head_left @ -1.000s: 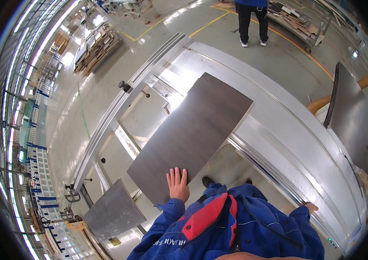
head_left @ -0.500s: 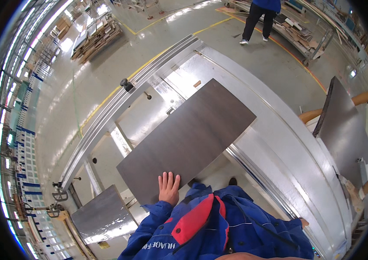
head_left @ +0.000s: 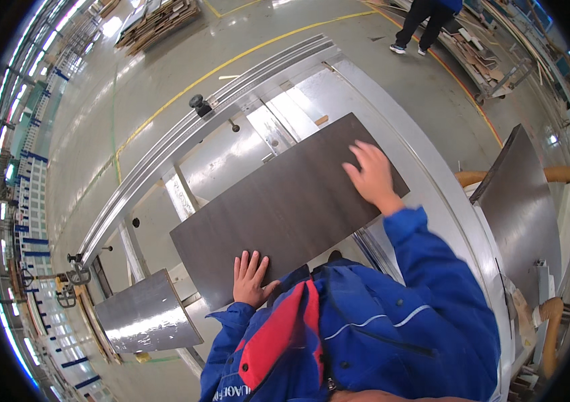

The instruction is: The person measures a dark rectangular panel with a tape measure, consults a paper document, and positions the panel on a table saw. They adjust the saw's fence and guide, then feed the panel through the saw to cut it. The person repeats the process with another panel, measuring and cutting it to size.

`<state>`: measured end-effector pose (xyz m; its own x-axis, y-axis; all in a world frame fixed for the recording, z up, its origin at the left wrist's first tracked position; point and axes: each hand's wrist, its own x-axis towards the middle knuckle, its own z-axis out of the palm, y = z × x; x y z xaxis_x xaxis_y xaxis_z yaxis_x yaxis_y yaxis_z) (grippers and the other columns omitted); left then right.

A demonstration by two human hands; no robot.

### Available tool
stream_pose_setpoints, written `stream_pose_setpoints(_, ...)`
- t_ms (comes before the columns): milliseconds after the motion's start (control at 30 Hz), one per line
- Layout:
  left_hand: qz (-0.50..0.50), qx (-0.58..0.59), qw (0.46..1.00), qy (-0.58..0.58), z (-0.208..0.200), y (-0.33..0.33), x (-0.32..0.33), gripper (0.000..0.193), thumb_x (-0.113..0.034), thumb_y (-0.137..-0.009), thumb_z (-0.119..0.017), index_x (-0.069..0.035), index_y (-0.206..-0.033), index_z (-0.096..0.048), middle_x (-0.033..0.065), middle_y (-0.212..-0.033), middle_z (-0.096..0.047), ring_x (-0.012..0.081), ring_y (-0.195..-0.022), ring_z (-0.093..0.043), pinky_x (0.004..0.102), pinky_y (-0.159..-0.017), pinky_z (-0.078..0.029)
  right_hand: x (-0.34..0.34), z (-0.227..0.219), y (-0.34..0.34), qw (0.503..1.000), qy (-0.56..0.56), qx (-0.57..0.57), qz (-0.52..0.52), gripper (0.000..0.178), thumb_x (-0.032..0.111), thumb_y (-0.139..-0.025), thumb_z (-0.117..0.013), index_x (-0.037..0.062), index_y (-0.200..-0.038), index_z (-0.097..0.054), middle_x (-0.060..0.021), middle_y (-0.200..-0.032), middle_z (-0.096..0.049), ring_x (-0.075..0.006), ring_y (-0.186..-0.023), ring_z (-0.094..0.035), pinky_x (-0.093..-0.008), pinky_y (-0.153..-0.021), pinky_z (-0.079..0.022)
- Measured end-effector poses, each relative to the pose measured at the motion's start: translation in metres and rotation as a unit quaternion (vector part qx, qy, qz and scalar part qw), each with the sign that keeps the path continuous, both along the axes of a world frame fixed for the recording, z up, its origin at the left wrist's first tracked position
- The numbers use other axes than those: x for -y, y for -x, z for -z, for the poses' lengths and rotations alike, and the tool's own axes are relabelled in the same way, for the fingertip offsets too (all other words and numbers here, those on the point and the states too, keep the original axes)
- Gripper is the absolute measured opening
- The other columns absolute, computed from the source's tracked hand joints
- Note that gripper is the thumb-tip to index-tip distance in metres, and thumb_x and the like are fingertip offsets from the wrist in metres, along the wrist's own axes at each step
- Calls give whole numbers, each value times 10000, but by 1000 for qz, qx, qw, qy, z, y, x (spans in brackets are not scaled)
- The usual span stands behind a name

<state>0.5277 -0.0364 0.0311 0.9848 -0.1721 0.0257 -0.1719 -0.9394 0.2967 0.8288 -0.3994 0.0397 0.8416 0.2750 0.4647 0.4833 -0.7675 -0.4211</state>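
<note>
A dark brown rectangular board (head_left: 278,208) lies flat across the metal table of a saw-like machine (head_left: 426,221). My left hand (head_left: 251,278) rests on the board's near left end, palm down with the fingers spread. Over the far right end is my right hand (head_left: 370,175), fingers apart and slightly blurred; whether it touches the surface I cannot tell. Neither hand grips anything.
A second dark board (head_left: 151,315) lies to the left. At the right a dark panel (head_left: 523,208) stands tilted near a tan hose (head_left: 566,174). An aluminium fence rail (head_left: 231,90) carries a black knob (head_left: 199,104). Beyond are a person (head_left: 426,23) and stacked boards (head_left: 157,23).
My right hand has come up from the table's near right edge to above the board's right end. My left hand stays on the board. The view has shifted slightly.
</note>
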Motion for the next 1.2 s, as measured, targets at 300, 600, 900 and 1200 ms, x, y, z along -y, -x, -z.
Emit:
stream_pose_setpoints(300,-11,18,999,33,-11,-14,-1,741,-503,-830,-810,-146,-1447,-610,140,-1559,-514,402,-1502,-389,580,-1249,-262,-50,18,-147,978,168,-101,-72,705,547,-944,-631,-8,-1380,-627,-213,-1462,-596,-417,-1403,-493,-511,-1171,-373)
stream_pose_setpoints(600,0,-10,997,83,-14,-57,-17,816,-513,-887,-738,-121,-1555,-479,160,-1652,-394,390,-1579,-263,590,-1292,-165,-36,0,-222,973,196,-61,102,657,485,-1043,-562,-56,-1415,-576,-298,-1430,-583,-446,-1344,-534,-507,-1148,-390)
stream_pose_setpoints(900,-400,161,902,-16,-85,-1,-366,777,-323,-874,-821,-52,-1522,-489,209,-1563,-496,409,-1476,-433,490,-1221,-351,-245,28,28,960,201,-124,-153,809,452,-969,-657,47,-1606,-366,-220,-1688,-289,-447,-1563,-226,-568,-1271,-170)
stream_pose_setpoints(1200,-449,96,854,-243,-89,126,-745,752,-391,-974,-659,-35,-1587,-407,225,-1636,-398,431,-1527,-333,498,-1266,-263,-293,16,53,964,218,-60,-140,830,396,-906,-692,19,-1583,-394,-251,-1666,-317,-472,-1537,-264,-581,-1257,-187)
